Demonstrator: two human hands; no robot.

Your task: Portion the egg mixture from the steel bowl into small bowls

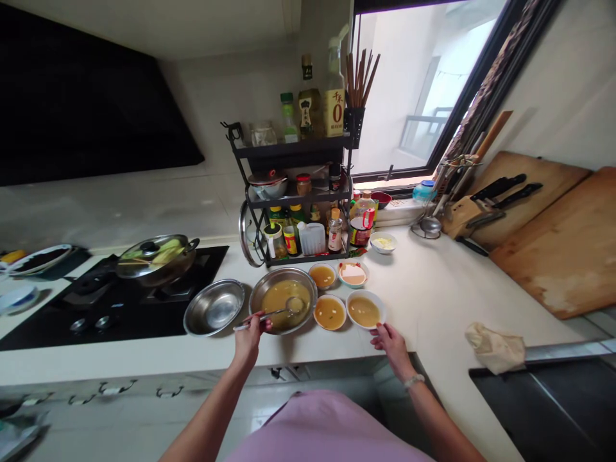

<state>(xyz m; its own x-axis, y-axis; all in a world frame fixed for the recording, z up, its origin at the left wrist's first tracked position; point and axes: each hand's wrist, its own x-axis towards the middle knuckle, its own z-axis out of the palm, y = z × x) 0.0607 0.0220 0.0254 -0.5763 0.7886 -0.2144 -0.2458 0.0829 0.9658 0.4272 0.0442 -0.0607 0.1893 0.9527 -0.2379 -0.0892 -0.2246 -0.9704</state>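
My left hand (251, 335) is closed round the handle of a metal ladle (293, 305). The ladle's head rests in yellowish broth inside a large steel basin (255, 282). With thumb and fingers, my right hand (391, 345) grips the near rim of a white bowl (377, 304) of similar broth with pale bits, standing on the counter. Left of that bowl is another bowl of soup (330, 312). Behind them are a smaller bowl of soup (323, 276) and a patterned bowl with pale orange contents (353, 273).
An empty steel basin (215, 307) sits between the soup basin and the black stove (139, 308), which carries a lidded pan (158, 260). A condiment rack (293, 144) stands behind the bowls. At right are a knife block (459, 218), cutting boards (563, 237), a cloth (495, 348) and a sink (553, 404).
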